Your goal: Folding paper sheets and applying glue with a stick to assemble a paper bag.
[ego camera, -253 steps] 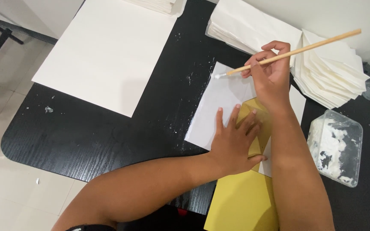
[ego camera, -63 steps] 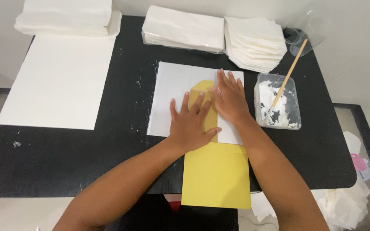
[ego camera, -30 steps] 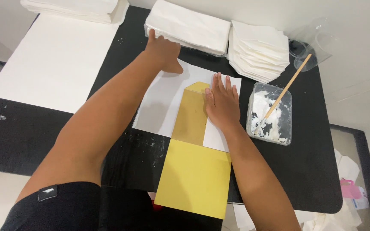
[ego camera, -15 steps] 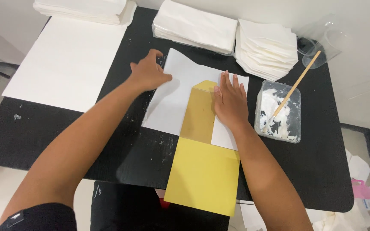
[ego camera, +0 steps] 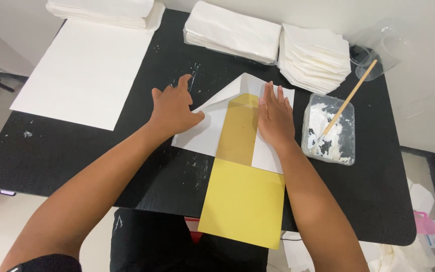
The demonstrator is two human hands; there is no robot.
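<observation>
A white sheet of paper [ego camera: 208, 132] lies on the black table [ego camera: 76, 151], folded around a long yellow card [ego camera: 242, 201] that sticks out toward me over the table's near edge. My left hand [ego camera: 172, 107] lifts and folds the sheet's left side over the card, fingers spread. Flat on the sheet's right flap rests my right hand [ego camera: 275, 117], pressing it down. Both flaps meet at a point at the sheet's far end.
A clear tub of white paste [ego camera: 328, 128] with a wooden brush [ego camera: 348, 100] in it stands right of the sheet. Stacks of folded white paper [ego camera: 232, 32] [ego camera: 315, 55] line the far edge. A large white sheet [ego camera: 84, 70] lies at the left. A clear cup [ego camera: 378, 50] sits far right.
My left hand reached to the sheet's far left corner, then drew the left side inward over the yellow card. My right hand stayed pressed on the right flap.
</observation>
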